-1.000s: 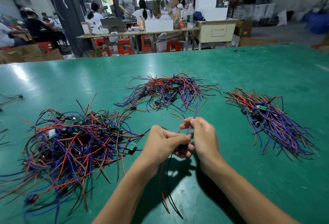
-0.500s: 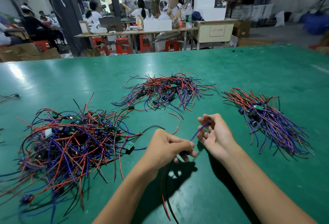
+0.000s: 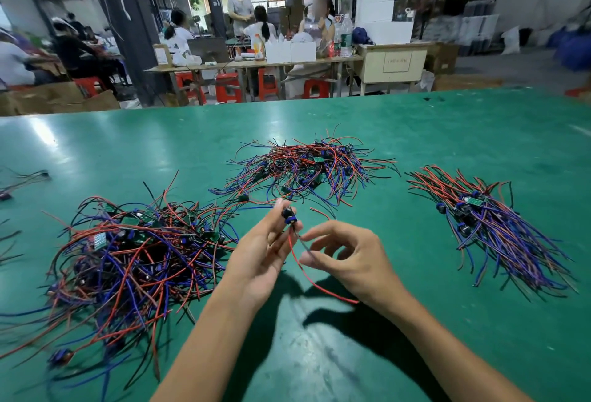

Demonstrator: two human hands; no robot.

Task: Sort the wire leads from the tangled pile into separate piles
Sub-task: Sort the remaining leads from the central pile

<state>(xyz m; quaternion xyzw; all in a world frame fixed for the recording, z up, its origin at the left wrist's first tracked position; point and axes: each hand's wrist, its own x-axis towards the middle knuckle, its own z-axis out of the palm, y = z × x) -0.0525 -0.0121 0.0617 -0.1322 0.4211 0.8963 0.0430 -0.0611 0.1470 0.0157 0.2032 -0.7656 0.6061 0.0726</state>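
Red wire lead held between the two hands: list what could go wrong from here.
1. The thin red wire lead droops in a loop toward the green table; swung left, it could catch the big tangled pile of red, blue and black wires and drag strands out.
2. The left hand holds only the small dark component at its fingertips, so a tug by the right hand might pull it free.

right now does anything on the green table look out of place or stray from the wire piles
A few stray leads lie alone at the table's far left edge, apart from the three piles. The left tangled pile sprawls loosely, unlike the aligned right pile. Nothing looks damaged.
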